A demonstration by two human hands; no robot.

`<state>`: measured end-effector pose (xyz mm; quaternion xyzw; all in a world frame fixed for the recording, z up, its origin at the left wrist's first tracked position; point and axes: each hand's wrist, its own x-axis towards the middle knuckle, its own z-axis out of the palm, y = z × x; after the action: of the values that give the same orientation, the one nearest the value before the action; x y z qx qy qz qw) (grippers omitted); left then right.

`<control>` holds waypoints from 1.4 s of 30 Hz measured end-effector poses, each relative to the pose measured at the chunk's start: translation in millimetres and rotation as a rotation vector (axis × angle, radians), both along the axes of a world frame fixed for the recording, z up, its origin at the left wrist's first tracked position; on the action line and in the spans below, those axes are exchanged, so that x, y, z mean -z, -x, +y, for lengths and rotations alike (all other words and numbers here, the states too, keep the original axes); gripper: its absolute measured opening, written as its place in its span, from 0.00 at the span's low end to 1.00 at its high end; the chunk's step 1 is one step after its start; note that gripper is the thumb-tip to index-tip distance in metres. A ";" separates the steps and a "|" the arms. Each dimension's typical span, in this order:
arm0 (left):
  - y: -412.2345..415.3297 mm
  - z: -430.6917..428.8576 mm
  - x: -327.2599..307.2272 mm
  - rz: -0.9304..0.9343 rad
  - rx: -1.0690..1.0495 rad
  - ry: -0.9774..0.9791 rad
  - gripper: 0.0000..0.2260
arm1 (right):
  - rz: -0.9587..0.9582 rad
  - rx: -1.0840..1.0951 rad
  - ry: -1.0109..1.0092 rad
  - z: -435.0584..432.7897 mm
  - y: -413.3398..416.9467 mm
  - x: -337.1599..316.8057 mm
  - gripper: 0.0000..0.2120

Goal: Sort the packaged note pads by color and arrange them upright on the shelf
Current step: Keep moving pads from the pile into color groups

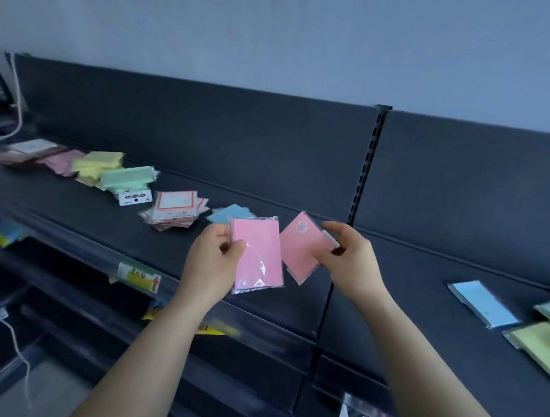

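Hands, nearest: my left hand (216, 256) pinches a pink rectangular note pad in clear plastic wrap (259, 258) by its left edge, thumb on the face and fingers curled behind. My right hand (348, 259) pinches a second pink wrapped pad with a round sticker on its face (298, 250) at its right edge. This one is tilted, with its lower corner just beside the first pad. Both pads are in the air over the front of the dark grey metal shelf (78, 206), not resting on it.

Step in hand, as I judge it: gathering pinks into one set. Sorting is partly done; I see nothing standing upright.

Next move calls for squaring the two pads face to face, passing them into one grip, then setting them on edge. The wrap looks slick and the pads are thin, so I expect them to slide or topple unless they lean on something.

Beyond the hands, flat on the shelf:
- a small heap of light blue wrapped pads (232, 213)
- left of it, a fanned pile of packs with red-bordered white labels (174, 208)
- farther left, a green stack (128, 176), a yellow stack (97, 164) and a pink stack (63, 161)
- in the right bay, a lone blue pad (480, 304) with a yellow pack (535, 341) near it at the frame edge

Farthest is the dark back panel (207, 136), a likely support for the row.
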<state>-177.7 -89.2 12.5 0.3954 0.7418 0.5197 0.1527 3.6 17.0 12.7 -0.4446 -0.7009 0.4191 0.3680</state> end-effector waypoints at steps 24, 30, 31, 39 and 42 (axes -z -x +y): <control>367.5 -102.7 -17.8 0.107 -0.226 -0.050 0.06 | 0.042 -0.084 -0.106 -67.4 368.7 -30.1 0.22; 437.1 -88.4 -19.2 0.134 -0.301 -0.025 0.06 | 0.032 -0.132 -0.087 -48.0 436.6 -30.8 0.22; 447.1 -85.0 -20.6 0.138 -0.313 -0.018 0.06 | 0.027 -0.142 -0.087 -43.3 446.6 -31.2 0.23; 524.1 -49.7 -37.0 0.231 -0.454 -0.025 0.12 | 0.015 -0.191 -0.117 0.6 521.2 -43.8 0.23; 553.1 -31.8 -34.8 0.234 -0.455 -0.021 0.12 | -0.001 -0.178 -0.119 15.4 546.0 -43.2 0.23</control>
<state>-730.8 -121.0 47.2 0.2775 0.8188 0.4991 -0.0591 -542.3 32.4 55.9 -0.3582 -0.7615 0.4074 0.3548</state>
